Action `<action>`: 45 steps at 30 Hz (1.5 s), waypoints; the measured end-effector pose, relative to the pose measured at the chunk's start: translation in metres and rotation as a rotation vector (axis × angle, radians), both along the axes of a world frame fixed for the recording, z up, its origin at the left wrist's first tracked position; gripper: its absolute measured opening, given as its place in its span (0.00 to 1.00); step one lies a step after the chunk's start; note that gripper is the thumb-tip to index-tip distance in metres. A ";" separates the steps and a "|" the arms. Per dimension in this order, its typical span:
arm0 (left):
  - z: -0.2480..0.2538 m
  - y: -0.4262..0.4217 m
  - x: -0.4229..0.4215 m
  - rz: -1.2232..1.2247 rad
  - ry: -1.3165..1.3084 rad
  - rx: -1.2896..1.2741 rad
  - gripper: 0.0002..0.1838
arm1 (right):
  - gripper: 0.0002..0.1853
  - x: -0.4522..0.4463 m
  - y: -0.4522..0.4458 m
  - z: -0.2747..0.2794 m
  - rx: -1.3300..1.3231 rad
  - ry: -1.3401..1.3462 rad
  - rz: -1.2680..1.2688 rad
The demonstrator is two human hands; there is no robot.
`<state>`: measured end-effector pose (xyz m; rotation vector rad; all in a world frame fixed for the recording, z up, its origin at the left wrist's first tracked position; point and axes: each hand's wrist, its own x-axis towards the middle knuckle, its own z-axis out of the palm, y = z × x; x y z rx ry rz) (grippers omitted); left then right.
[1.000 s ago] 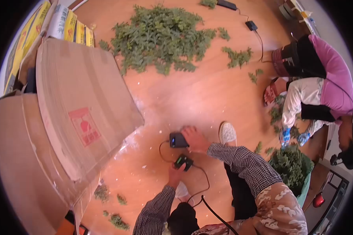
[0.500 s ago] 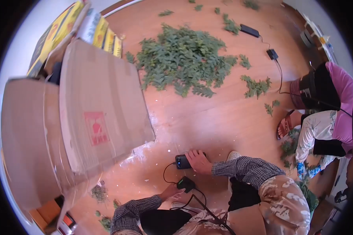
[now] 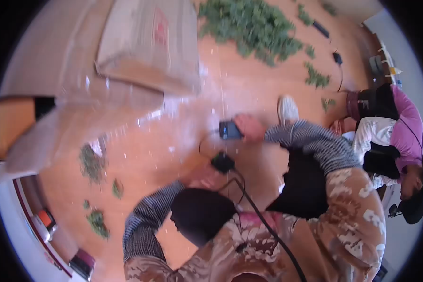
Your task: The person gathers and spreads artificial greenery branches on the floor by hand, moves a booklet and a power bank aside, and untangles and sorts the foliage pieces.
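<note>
My right hand (image 3: 250, 128) is wrapped round one end of a black power bank (image 3: 230, 130), whose small lit display shows on its far end. A thin cable runs from it to a small black box (image 3: 223, 162). At that box's near side is my left hand (image 3: 206, 176), blurred, with its fingers closed against the edge. A thicker black cable (image 3: 263, 221) leads from the box up towards me, across my camouflage-patterned clothing. Both devices are close to the wooden floor (image 3: 188, 141).
Big cardboard boxes (image 3: 127, 51) stand at the upper left. A heap of green leafy sprigs (image 3: 251, 28) lies beyond, with loose sprigs (image 3: 97, 223) at the lower left. On the right sits another person in a pink top (image 3: 406, 134), beside a dark bucket (image 3: 355, 104).
The view has tilted down and towards me, so boxes and leaf heap sit higher in the picture. My hands keep the power bank and the small box in about the same arrangement.
</note>
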<state>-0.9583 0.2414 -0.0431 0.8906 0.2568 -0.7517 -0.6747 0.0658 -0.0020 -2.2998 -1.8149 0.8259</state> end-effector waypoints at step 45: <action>0.016 0.077 0.481 0.693 -0.046 0.978 0.52 | 0.07 0.417 0.185 0.103 0.709 0.081 0.125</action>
